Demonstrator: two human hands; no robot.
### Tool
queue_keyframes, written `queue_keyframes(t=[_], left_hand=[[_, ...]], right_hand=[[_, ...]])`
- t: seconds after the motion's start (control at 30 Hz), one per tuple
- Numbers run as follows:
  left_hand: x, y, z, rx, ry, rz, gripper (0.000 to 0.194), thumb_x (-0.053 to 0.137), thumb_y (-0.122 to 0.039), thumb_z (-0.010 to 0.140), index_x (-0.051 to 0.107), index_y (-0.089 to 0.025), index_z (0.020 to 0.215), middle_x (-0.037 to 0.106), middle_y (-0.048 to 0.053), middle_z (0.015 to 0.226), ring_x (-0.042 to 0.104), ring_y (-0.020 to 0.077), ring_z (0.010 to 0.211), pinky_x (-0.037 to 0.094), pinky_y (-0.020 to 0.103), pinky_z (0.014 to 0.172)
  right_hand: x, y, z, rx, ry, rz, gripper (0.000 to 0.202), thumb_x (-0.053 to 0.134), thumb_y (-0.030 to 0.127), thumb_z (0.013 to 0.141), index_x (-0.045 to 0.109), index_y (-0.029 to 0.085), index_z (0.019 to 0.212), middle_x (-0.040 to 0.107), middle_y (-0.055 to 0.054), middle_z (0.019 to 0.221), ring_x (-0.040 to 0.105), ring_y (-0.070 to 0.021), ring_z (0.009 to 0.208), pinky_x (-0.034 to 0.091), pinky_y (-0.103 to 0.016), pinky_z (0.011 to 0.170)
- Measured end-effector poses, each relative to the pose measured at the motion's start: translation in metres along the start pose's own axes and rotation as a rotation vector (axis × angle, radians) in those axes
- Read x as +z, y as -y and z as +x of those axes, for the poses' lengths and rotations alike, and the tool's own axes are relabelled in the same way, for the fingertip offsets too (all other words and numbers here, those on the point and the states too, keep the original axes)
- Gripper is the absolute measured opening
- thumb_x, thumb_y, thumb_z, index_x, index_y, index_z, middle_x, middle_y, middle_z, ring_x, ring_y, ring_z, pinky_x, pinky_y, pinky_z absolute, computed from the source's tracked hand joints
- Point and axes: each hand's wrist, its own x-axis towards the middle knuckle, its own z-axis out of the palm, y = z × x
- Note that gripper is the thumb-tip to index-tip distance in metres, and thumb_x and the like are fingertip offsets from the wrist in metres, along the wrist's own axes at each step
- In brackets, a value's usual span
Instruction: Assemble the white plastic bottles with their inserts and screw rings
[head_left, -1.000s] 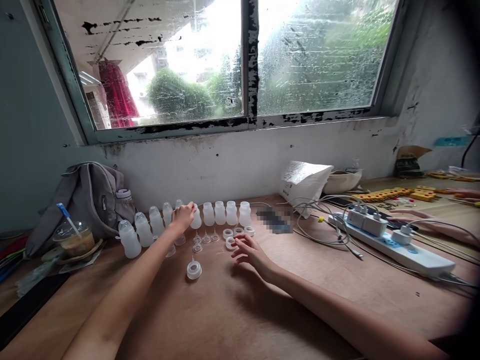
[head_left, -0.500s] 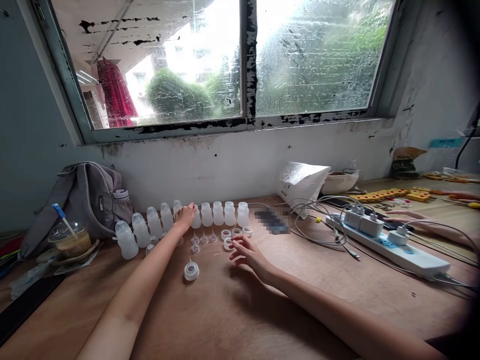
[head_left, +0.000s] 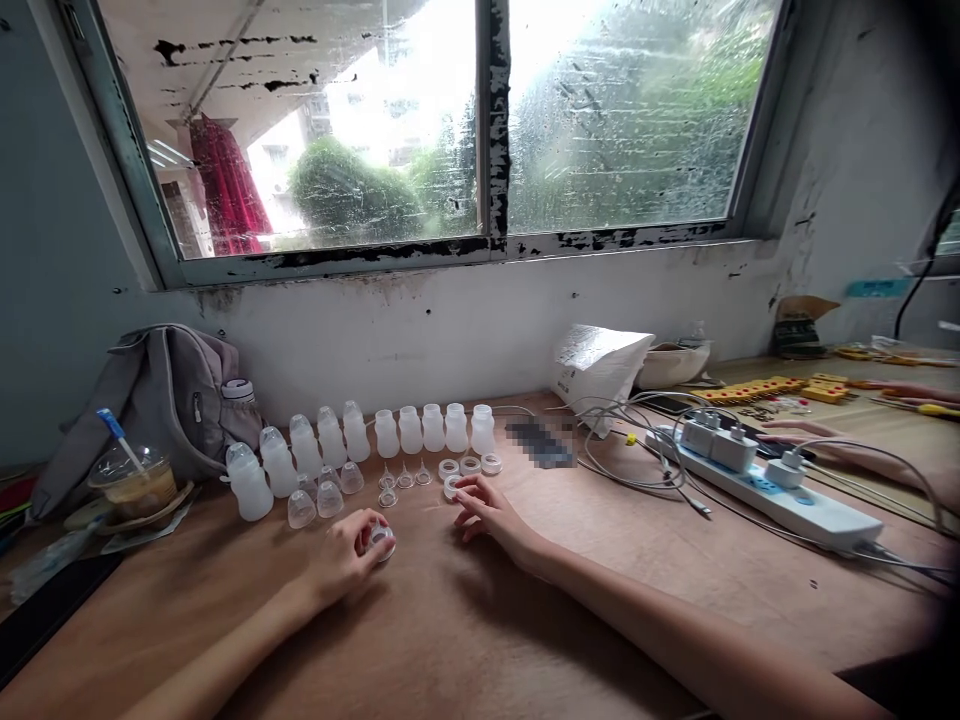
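My left hand (head_left: 349,555) has its fingers around a white baby bottle collar ring (head_left: 381,541) on the table; its teat is mostly hidden by the fingers. My right hand (head_left: 491,518) rests with loosely bent, parted fingers just beside a single white collar ring (head_left: 451,488). Behind that ring lie several more collar rings (head_left: 470,465), and clear teats (head_left: 405,479) stand to their left. A row of uncapped frosted baby bottles (head_left: 433,428) lines the back. To the left, capped bottles (head_left: 304,441) stand in a slanting row, with clear dome caps (head_left: 330,498) in front.
At left are a drink cup (head_left: 139,485) with a straw and a grey backpack (head_left: 176,390). A power strip (head_left: 780,500) and tangled cables (head_left: 637,450) lie at right. Beyond them another person's hand (head_left: 810,435) rests near yellow parts (head_left: 829,388).
My left hand has come back from the bottle row to the front collar ring and closed on it. A capped bottle stands where it was. My right hand has hardly moved.
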Motion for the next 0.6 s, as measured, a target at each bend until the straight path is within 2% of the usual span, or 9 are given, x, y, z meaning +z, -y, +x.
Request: queue_keyframes(t=[0.13, 0.23, 0.33, 0.47, 0.6], left_hand=[[0.011, 0.0, -0.01, -0.014, 0.028, -0.111, 0.027, 0.048, -0.042, 0.077, 0.052, -0.02, 0.092, 0.05, -0.002, 0.063, 0.046, 0.0124, 0.056, 0.037, 0.022, 0.055], [0.02, -0.011, -0.004, -0.018, 0.089, -0.306, 0.023, 0.044, -0.038, 0.081, 0.046, -0.02, 0.094, 0.052, -0.002, 0.065, 0.048, 0.0113, 0.057, 0.039, 0.022, 0.056], [0.031, -0.024, 0.004, 0.027, 0.186, -0.424, 0.019, 0.041, -0.035, 0.083, 0.042, -0.019, 0.094, 0.056, -0.001, 0.068, 0.052, 0.0119, 0.061, 0.042, 0.023, 0.061], [0.042, -0.035, 0.011, 0.076, 0.215, -0.426, 0.017, 0.038, -0.032, 0.085, 0.042, -0.019, 0.094, 0.058, 0.001, 0.07, 0.053, 0.0125, 0.063, 0.042, 0.023, 0.063], [0.046, -0.035, 0.015, 0.08, 0.179, -0.377, 0.018, 0.038, -0.033, 0.084, 0.043, -0.018, 0.094, 0.058, 0.001, 0.069, 0.055, 0.0127, 0.062, 0.042, 0.023, 0.061]], right_hand=[[0.003, -0.004, -0.001, -0.118, 0.029, -0.204, 0.029, 0.05, 0.045, 0.077, 0.047, 0.021, 0.092, 0.05, -0.002, 0.085, 0.054, -0.0113, 0.063, 0.047, -0.024, 0.049], [0.008, -0.003, -0.009, -0.332, 0.093, -0.521, 0.022, 0.05, 0.033, 0.079, 0.048, 0.022, 0.098, 0.053, -0.004, 0.09, 0.054, -0.0126, 0.067, 0.048, -0.028, 0.06], [0.013, 0.0, -0.017, -0.485, 0.173, -0.762, 0.036, 0.051, 0.019, 0.076, 0.045, 0.025, 0.111, 0.051, -0.006, 0.103, 0.054, -0.0164, 0.079, 0.045, -0.032, 0.073], [0.014, 0.003, -0.022, -0.514, 0.218, -0.888, 0.05, 0.044, 0.006, 0.07, 0.039, 0.023, 0.117, 0.048, -0.008, 0.109, 0.051, -0.02, 0.094, 0.043, -0.033, 0.08], [0.016, 0.01, -0.025, -0.521, 0.268, -0.922, 0.059, 0.047, 0.006, 0.064, 0.034, 0.019, 0.121, 0.048, -0.009, 0.11, 0.05, -0.0218, 0.098, 0.043, -0.032, 0.082]])
